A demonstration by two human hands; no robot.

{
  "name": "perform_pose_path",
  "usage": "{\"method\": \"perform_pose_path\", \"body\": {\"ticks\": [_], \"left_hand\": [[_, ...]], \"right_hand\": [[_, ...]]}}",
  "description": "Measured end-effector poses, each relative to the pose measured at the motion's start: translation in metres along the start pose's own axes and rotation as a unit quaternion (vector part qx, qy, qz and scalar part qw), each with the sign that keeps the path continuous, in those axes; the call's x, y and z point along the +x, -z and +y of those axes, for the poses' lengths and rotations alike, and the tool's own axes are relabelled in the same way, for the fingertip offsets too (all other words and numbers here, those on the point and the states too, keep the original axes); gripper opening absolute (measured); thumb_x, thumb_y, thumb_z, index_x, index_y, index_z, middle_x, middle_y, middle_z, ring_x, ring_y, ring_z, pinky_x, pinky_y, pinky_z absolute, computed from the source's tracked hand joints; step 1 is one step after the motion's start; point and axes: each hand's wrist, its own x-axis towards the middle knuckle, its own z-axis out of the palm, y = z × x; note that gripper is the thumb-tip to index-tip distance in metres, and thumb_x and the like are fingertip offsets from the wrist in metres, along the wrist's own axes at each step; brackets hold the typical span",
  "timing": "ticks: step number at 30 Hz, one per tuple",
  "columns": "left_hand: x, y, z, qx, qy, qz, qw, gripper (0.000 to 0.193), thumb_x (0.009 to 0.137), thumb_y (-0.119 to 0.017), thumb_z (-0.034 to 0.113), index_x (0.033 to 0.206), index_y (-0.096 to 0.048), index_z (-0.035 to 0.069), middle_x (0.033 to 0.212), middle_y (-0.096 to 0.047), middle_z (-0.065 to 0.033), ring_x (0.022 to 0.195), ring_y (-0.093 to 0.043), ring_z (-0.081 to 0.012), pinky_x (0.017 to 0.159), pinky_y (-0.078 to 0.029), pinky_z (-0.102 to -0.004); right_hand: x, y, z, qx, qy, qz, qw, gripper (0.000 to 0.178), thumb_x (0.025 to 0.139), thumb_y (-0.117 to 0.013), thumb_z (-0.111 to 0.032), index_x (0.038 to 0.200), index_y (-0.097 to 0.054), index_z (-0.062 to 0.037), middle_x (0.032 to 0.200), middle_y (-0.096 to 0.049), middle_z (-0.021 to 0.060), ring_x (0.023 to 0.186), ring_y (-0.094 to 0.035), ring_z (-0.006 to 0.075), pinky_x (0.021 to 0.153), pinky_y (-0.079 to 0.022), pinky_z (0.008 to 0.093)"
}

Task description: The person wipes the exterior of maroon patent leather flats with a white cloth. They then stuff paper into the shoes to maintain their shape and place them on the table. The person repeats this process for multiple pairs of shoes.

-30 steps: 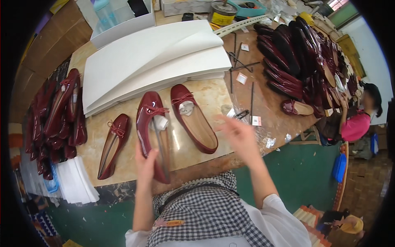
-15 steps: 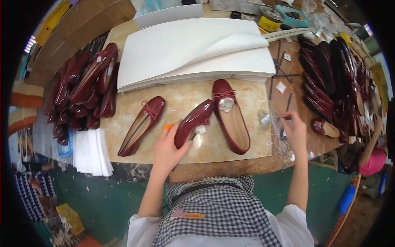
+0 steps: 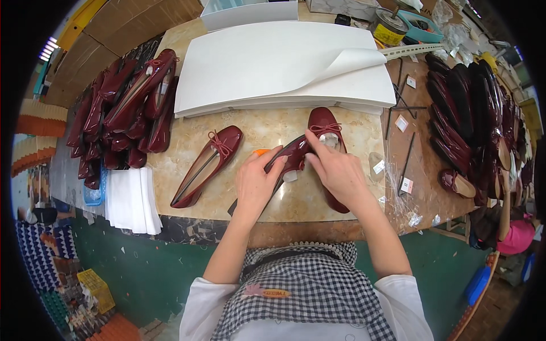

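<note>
Evidently both hands held one dark red glossy flat shoe (image 3: pixel 290 159) just below the white paper stack (image 3: pixel 273 62): left hand (image 3: pixel 257 183) curled round its middle, right hand (image 3: pixel 335 170) pinching the toe. It looked light, flexible and slippery, best gripped by the sides. Small white tags (image 3: pixel 402 123) lay right of the stack.
</note>
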Motion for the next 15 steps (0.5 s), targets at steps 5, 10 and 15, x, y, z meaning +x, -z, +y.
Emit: {"method": "perform_pose_path", "body": {"ticks": [5,10,15], "left_hand": [[0.000,0.001,-0.002,-0.002,0.006,-0.004,1.000,0.032,0.086,-0.066,0.034,0.109,-0.071,0.014,0.077,-0.060,-0.0122,0.069,-0.061,-0.0283,0.063,-0.046,-0.0378],[-0.001,0.001,-0.004,0.010,0.004,-0.002,1.000,0.032,0.086,-0.066,0.034,0.110,-0.071,0.014,0.078,-0.061,-0.0119,0.071,-0.061,-0.0284,0.063,-0.047,-0.0380],[-0.001,0.001,0.002,0.010,0.004,-0.002,1.000,0.032,0.085,-0.066,0.035,0.109,-0.072,0.014,0.078,-0.061,-0.0114,0.072,-0.061,-0.0283,0.064,-0.047,-0.0381]], "right_hand": [[0.006,-0.005,-0.003,0.057,-0.018,0.001,0.998,0.039,0.093,-0.055,-0.030,0.125,-0.057,-0.0079,0.087,-0.067,0.0154,0.068,-0.065,0.0345,0.059,-0.051,0.0434],[0.009,0.007,-0.014,0.024,-0.053,-0.046,0.997,0.038,0.093,-0.056,-0.029,0.123,-0.058,-0.0062,0.089,-0.063,0.0147,0.074,-0.063,0.0355,0.064,-0.050,0.0440],[0.010,0.000,-0.012,0.013,-0.002,0.008,1.000,0.036,0.090,-0.060,-0.021,0.121,-0.058,-0.0034,0.093,-0.058,0.0138,0.080,-0.060,0.0348,0.072,-0.050,0.0415]]}}
